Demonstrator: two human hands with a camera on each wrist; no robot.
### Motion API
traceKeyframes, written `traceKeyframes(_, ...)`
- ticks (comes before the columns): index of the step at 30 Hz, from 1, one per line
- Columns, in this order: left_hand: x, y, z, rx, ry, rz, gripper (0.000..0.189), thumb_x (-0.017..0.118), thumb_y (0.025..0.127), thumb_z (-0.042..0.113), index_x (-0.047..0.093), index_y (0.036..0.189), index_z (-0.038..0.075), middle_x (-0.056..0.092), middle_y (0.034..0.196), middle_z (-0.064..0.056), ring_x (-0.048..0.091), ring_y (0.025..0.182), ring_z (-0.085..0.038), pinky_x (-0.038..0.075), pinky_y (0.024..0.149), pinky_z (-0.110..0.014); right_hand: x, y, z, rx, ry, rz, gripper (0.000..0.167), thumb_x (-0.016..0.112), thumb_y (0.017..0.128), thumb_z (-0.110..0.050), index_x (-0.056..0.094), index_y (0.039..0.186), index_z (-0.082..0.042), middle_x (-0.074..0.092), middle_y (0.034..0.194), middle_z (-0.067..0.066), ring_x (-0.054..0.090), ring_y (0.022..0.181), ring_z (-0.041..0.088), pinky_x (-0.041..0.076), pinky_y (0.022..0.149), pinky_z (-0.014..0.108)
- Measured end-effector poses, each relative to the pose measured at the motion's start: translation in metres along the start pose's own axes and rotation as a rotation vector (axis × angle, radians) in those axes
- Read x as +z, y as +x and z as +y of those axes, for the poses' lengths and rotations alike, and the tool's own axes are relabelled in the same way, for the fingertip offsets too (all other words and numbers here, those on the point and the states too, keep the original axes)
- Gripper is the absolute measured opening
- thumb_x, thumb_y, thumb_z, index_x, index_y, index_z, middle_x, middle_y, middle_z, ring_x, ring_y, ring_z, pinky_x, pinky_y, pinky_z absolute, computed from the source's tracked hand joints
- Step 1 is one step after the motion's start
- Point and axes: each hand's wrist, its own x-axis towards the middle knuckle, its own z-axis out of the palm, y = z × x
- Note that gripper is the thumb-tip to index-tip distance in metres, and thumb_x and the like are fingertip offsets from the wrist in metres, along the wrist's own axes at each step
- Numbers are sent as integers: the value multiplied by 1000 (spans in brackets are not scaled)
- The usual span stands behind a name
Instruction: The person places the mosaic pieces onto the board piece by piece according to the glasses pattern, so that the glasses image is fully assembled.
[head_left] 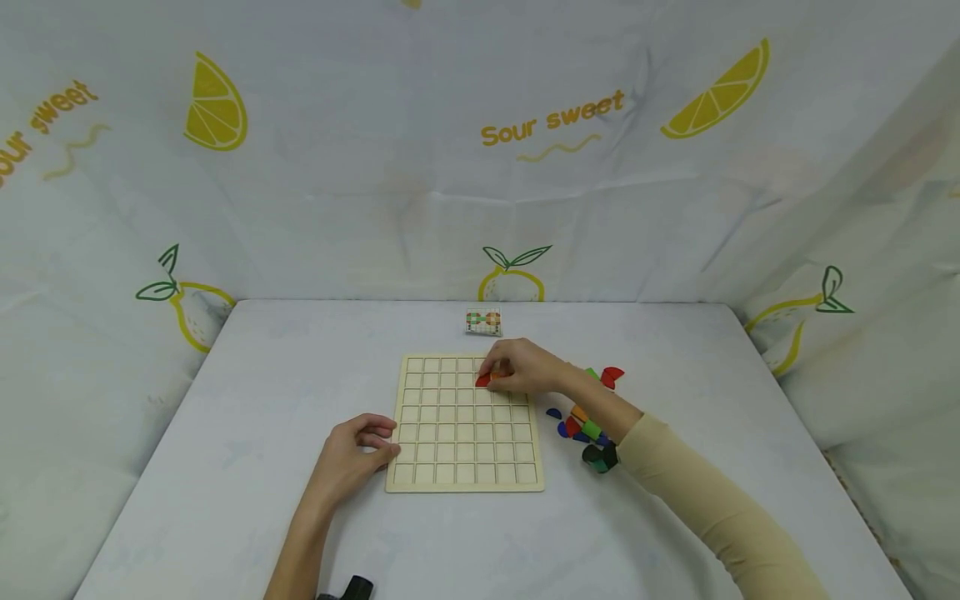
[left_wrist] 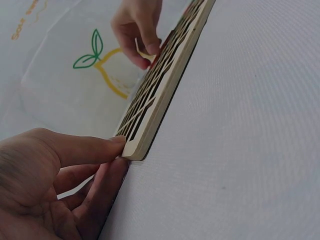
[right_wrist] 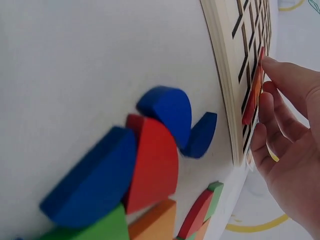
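A pale wooden grid board (head_left: pixel 465 487) lies flat on the white table. My left hand (head_left: pixel 358 450) holds its left edge; in the left wrist view the thumb (left_wrist: pixel 116 146) presses on the corner, with the other fingers against the side. Over the upper right squares, my right hand (head_left: pixel 525 367) pinches a red piece (head_left: pixel 482 381) at the board's surface. An orange piece (head_left: pixel 496 376) sits right beside the red one, partly covered by the fingers. In the right wrist view, the thumb and fingertips of the right hand (right_wrist: pixel 292 115) touch these pieces.
Right of the board lie loose coloured pieces: blue (head_left: pixel 553 413), red (head_left: pixel 612 377), orange (head_left: pixel 579 413) and green (head_left: pixel 591 429). Dark round pieces (head_left: pixel 594 457) are near the right forearm. A small pattern card (head_left: pixel 483 322) stands behind the board. A printed cloth (head_left: pixel 360 217) hangs behind.
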Motion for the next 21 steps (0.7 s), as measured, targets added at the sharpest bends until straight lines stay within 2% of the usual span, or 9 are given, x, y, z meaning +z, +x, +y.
traceKeyframes(2, 0, 0, 0, -3, 0, -2, 32, 84, 87, 3, 76, 118, 5, 76, 108, -11, 69, 87, -12, 57, 71, -21, -3, -2, -1, 49, 36, 0, 16, 79, 99, -14, 81, 115, -9, 75, 113, 8, 62, 90, 16, 53, 82, 23)
traceKeyframes(6, -1, 0, 0, -8, -4, -7, 32, 83, 87, 4, 76, 118, 4, 76, 109, -11, 69, 88, -13, 57, 71, -21, -12, -9, 4, 70, 79, 29, 16, 78, 100, -14, 80, 115, -9, 75, 116, 9, 65, 93, 15, 56, 82, 24)
traceKeyframes(9, -1, 0, 0, -7, -8, -7, 32, 84, 87, 4, 76, 118, 5, 75, 109, -11, 69, 87, -12, 57, 71, -21, -20, -15, 12, 44, 62, 64, 17, 78, 100, -15, 80, 115, -7, 77, 115, 9, 68, 94, 15, 57, 82, 25)
traceKeyframes(17, -1, 0, -1, -3, -1, -1, 32, 84, 87, 4, 76, 118, 4, 75, 108, -11, 69, 86, -11, 55, 71, -21, -35, -34, 28, 153, 68, 110, 20, 80, 99, -23, 81, 116, -12, 79, 115, 4, 66, 98, 17, 56, 88, 30)
traceKeyframes(21, -1, 0, -1, -9, -8, -5, 32, 84, 87, 4, 75, 118, 4, 75, 108, -11, 69, 86, -12, 57, 70, -22, -39, -45, 36, 178, 70, 124, 21, 80, 99, -23, 81, 116, -13, 79, 114, 4, 66, 99, 17, 57, 90, 31)
